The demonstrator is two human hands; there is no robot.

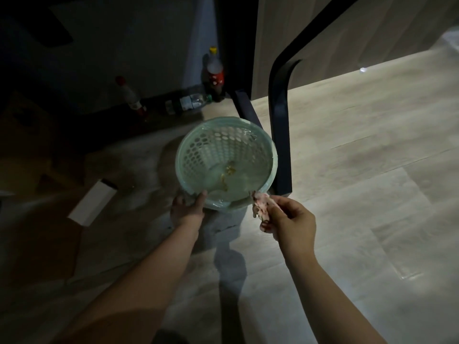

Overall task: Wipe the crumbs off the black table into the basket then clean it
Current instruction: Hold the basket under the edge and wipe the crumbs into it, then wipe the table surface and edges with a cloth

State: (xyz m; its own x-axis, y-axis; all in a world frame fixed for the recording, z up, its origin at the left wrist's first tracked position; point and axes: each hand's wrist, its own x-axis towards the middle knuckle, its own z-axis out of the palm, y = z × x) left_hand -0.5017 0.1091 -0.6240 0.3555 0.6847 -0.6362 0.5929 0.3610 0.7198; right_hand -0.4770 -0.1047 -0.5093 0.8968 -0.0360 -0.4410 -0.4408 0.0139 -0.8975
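Observation:
A pale green perforated basket (198, 135) lined with a clear bag sits low over the floor, with a few yellowish crumbs (227, 173) at its bottom. My left hand (186, 207) grips the basket's near rim, thumb over the edge. Just right of the rim, my right hand (290, 219) pinches a crumpled pinkish cloth (260, 207). The black table's legs (280, 135) stand right behind the basket; its top is out of view.
A cola bottle (214, 75), a lying clear bottle (188, 104) and a red-capped white bottle (131, 98) line the dark wall. A white box (92, 202) lies on the floor at left. Light wooden flooring (372, 170) spreads to the right.

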